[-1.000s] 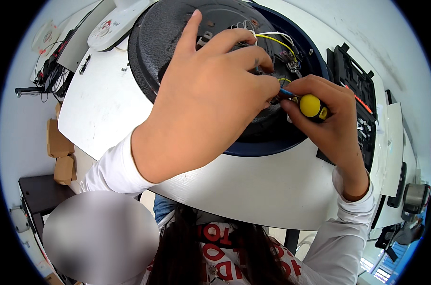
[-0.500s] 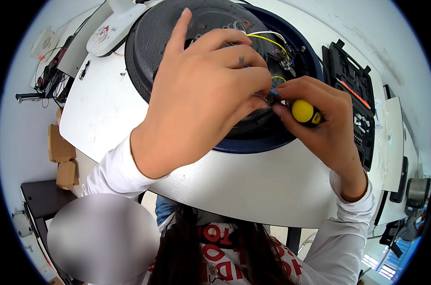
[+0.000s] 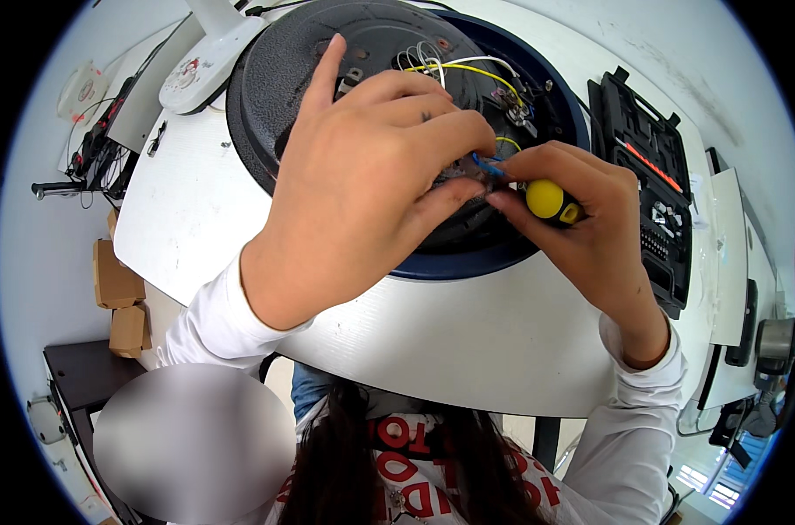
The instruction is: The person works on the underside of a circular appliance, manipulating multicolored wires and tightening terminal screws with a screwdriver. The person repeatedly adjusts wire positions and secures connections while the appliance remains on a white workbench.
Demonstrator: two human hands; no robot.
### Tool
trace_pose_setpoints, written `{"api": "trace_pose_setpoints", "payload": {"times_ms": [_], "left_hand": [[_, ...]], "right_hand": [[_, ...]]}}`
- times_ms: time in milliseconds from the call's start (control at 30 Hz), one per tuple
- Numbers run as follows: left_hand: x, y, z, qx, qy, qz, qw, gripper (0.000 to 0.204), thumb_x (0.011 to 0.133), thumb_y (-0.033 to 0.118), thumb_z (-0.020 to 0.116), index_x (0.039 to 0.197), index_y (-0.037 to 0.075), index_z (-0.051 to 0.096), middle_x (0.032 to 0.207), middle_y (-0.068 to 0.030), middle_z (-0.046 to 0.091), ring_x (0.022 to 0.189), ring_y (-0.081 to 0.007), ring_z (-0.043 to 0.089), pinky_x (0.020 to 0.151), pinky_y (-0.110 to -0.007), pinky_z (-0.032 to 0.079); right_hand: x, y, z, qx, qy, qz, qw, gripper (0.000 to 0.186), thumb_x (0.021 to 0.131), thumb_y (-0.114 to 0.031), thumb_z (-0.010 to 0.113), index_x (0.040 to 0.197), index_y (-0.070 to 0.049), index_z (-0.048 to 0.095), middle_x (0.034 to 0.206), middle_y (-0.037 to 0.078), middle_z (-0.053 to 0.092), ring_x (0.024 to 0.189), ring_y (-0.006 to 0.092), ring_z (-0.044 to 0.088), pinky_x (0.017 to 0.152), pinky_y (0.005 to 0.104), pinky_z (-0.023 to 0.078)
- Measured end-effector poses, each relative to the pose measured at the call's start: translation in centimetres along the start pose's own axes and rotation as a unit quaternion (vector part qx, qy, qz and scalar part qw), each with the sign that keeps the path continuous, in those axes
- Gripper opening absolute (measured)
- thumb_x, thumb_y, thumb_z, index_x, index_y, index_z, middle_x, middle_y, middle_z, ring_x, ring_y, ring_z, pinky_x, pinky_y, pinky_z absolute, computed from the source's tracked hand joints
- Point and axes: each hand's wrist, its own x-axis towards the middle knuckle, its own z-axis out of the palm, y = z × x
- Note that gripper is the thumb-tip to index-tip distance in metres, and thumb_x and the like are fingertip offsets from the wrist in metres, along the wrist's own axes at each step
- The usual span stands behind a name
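Observation:
A round appliance lies open on the table, with a black textured shell (image 3: 270,79) and a dark blue round housing (image 3: 467,267). My left hand (image 3: 354,184) reaches over it with the little finger raised. Its thumb and forefinger close around a small part at the blue wire (image 3: 487,166); that part is mostly hidden. My right hand (image 3: 581,197) pinches the wire's end between thumb and forefinger. Tucked in the same hand is a screwdriver (image 3: 546,199) with a yellow and black handle; its shaft cannot be made out. Yellow wire (image 3: 494,74) and white wire (image 3: 489,59) run inside the appliance.
An open black tool case (image 3: 647,131) with bits and sockets lies to the right. At the far left stands a white device base (image 3: 200,79). Cardboard boxes (image 3: 117,276) and a dark cabinet (image 3: 91,372) are beyond the left table edge.
Both hands have shifted slightly left. The left thumb and forefinger have parted a little, and more of the blue wire shows between the hands.

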Motion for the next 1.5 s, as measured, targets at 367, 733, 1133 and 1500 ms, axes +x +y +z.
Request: {"api": "trace_pose_setpoints", "payload": {"times_ms": [367, 733, 1133, 1500], "left_hand": [[-0.4, -0.1, -0.1, -0.032, -0.004, 0.002, 0.999, 0.019, 0.072, 0.010, 0.079, 0.090, 0.014, 0.074, 0.091, 0.0012, 0.072, 0.104, -0.0223, 0.065, 0.115, -0.059, 0.019], [-0.1, 0.0, -0.6, -0.028, -0.014, 0.010, 0.999, 0.016, 0.073, 0.013, 0.080, 0.088, 0.015, 0.076, 0.086, 0.0023, 0.072, 0.099, -0.0182, 0.067, 0.115, -0.062, 0.014], [-0.7, 0.0, -0.7, -0.013, -0.019, 0.021, 1.000, 0.011, 0.074, 0.016, 0.079, 0.084, 0.017, 0.075, 0.085, 0.0060, 0.072, 0.100, -0.0172, 0.066, 0.115, -0.064, 0.011], [-1.1, -0.2, 0.1, -0.044, -0.009, 0.002, 0.999, 0.011, 0.075, 0.016, 0.079, 0.084, 0.017, 0.076, 0.087, 0.0064, 0.072, 0.103, -0.0162, 0.064, 0.116, -0.062, 0.013]], "right_hand": [[-0.4, -0.1, 1.5, -0.097, 0.076, -0.052, 0.991, 0.021, 0.073, -0.011, 0.080, 0.090, -0.009, 0.068, 0.084, 0.002, 0.068, 0.070, 0.0213, 0.063, 0.058, 0.0306, 0.050], [-0.4, -0.3, 1.3, -0.095, 0.074, -0.060, 0.991, 0.024, 0.071, -0.013, 0.081, 0.091, -0.011, 0.068, 0.084, 0.000, 0.068, 0.071, 0.0183, 0.061, 0.056, 0.0277, 0.049], [-0.3, -0.7, 1.0, -0.064, 0.039, -0.028, 0.997, 0.019, 0.074, -0.014, 0.081, 0.088, -0.013, 0.068, 0.082, -0.002, 0.068, 0.074, 0.0189, 0.061, 0.059, 0.0291, 0.050], [0.0, -0.1, 0.2, -0.023, 0.040, 0.008, 0.999, 0.020, 0.073, -0.010, 0.081, 0.089, -0.009, 0.068, 0.082, 0.004, 0.068, 0.074, 0.0236, 0.062, 0.061, 0.0321, 0.050]]}}
